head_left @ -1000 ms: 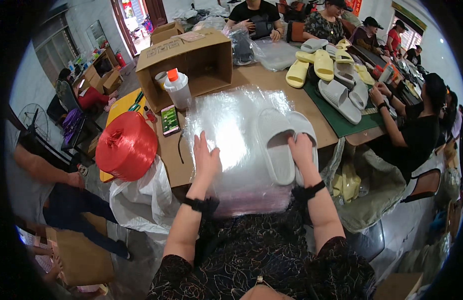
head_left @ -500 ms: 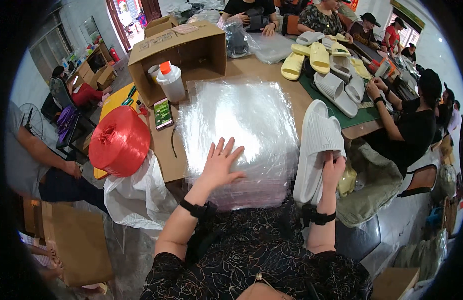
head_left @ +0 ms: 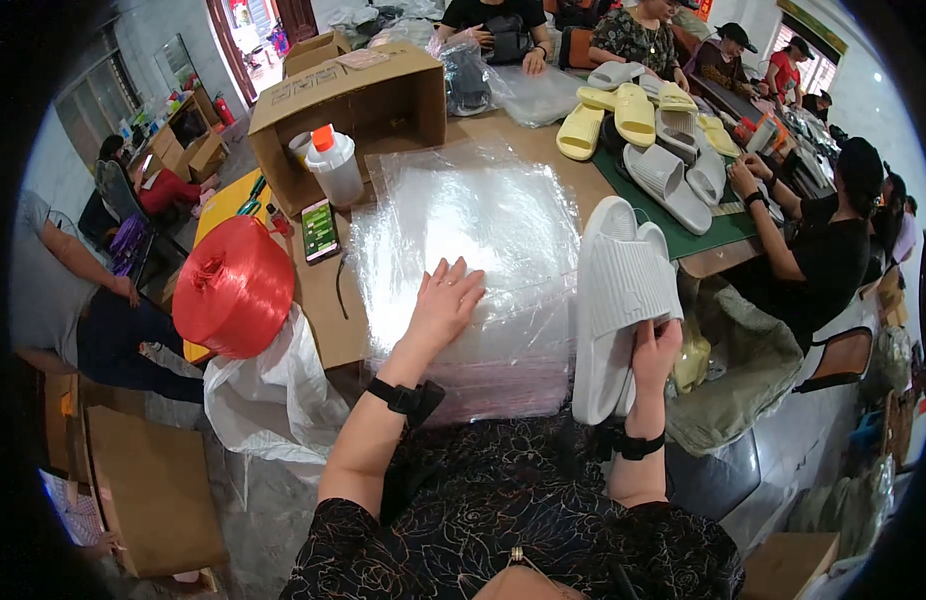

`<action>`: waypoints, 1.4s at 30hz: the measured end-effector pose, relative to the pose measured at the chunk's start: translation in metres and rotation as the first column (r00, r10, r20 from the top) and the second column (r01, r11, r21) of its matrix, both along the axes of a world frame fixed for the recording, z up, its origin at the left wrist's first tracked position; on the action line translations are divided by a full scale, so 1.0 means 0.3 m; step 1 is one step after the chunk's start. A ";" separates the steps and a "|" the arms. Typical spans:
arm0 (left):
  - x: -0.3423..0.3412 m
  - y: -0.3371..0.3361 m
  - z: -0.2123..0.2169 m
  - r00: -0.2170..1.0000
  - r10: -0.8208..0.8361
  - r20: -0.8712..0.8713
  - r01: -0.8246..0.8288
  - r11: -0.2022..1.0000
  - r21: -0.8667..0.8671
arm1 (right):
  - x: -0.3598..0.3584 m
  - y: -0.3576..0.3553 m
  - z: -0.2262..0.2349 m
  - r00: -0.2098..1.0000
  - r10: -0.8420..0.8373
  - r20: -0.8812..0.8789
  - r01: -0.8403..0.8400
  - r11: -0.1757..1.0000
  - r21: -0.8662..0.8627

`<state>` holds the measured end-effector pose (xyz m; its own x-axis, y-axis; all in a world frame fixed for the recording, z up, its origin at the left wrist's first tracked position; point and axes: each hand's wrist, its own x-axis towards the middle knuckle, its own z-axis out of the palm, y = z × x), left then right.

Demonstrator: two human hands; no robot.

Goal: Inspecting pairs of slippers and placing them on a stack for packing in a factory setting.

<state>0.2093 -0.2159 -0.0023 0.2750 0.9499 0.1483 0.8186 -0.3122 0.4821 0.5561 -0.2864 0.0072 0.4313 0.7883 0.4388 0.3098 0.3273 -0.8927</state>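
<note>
Left hand (head_left: pixel 445 300): flat, palm down, fingers spread and pointing to the far side.
Left forearm: bare, rising from the near edge, a black band at the wrist.
Right hand (head_left: pixel 655 352): raised at the right, fingers curled in a grip, thumb uppermost.
Right forearm: short in view, upright, black band at the wrist.

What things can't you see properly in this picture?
- Head view: the right hand sits mostly behind the pale slippers it holds, so its grip is unclear.
- The table under the stack of clear plastic bags is covered by them and the left hand.
- The inside of the cardboard box is dark and partly blocked by a plastic bottle.
- The phone screen is too small to make out.
</note>
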 end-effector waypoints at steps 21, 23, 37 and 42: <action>-0.001 -0.004 0.041 0.989 0.084 0.119 -0.096 0.990 0.100 | -0.100 -0.029 0.074 0.948 0.143 0.285 -0.170 0.983 0.072; 0.001 -0.005 0.079 0.979 0.103 0.179 -0.110 0.994 0.029 | -0.144 -0.062 0.103 0.885 0.202 0.419 -0.249 0.967 0.059; -0.005 -0.028 0.198 0.950 -0.143 0.277 0.124 0.989 0.086 | -0.234 -0.058 0.067 0.658 0.387 0.646 -0.216 0.919 -0.330; 0.080 -0.101 0.245 0.949 -0.284 0.135 0.264 0.953 0.148 | -0.304 0.000 0.070 0.694 0.375 0.614 -0.265 0.927 -0.267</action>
<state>0.2333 -0.2461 0.0713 0.4867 0.8118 0.3226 0.6126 -0.5804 0.5365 0.4649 -0.2864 0.0281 -0.2030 0.9022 0.3806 0.7255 0.3996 -0.5604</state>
